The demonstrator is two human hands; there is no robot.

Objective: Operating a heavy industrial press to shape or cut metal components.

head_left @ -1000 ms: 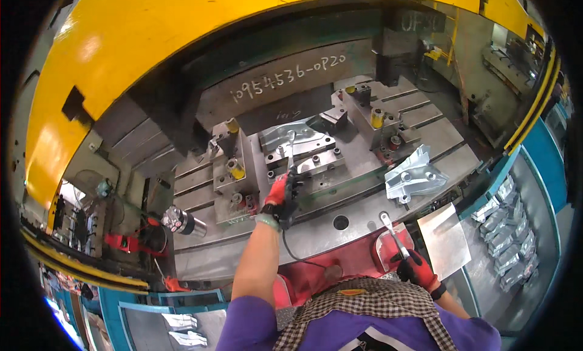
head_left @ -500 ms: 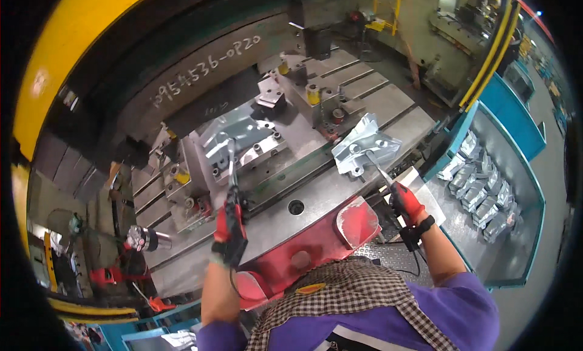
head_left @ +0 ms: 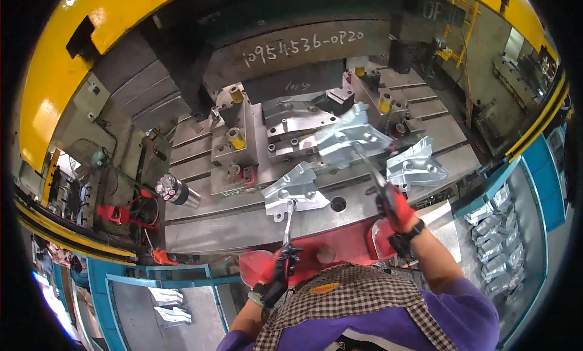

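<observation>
My left hand [head_left: 283, 267], in a red and black glove, is closed round the handle of a rod-shaped pick-up tool [head_left: 288, 223]. Its tip touches a silver stamped metal part [head_left: 297, 190] at the press bed's front edge. Another rod-shaped pick-up tool [head_left: 371, 167] is gripped in my right hand [head_left: 398, 211]. At its end, a slightly blurred stamped part [head_left: 352, 137] is over the front right of the lower die [head_left: 282, 149]. A further stamped part [head_left: 417, 164] lies right of the right tool, on the bed's right side.
A steel cylinder [head_left: 182, 192] stands on the bed's left front. Yellow-topped posts [head_left: 237, 138] rise beside the die. Blue bins hold stamped parts [head_left: 498, 241] at right and more parts [head_left: 172, 314] at lower left. A red panel [head_left: 325, 254] runs before my apron.
The view has turned left. My left tool has come back from the die to the bed's front, where a part now is at its tip. My right tool has brought a part toward the die.
</observation>
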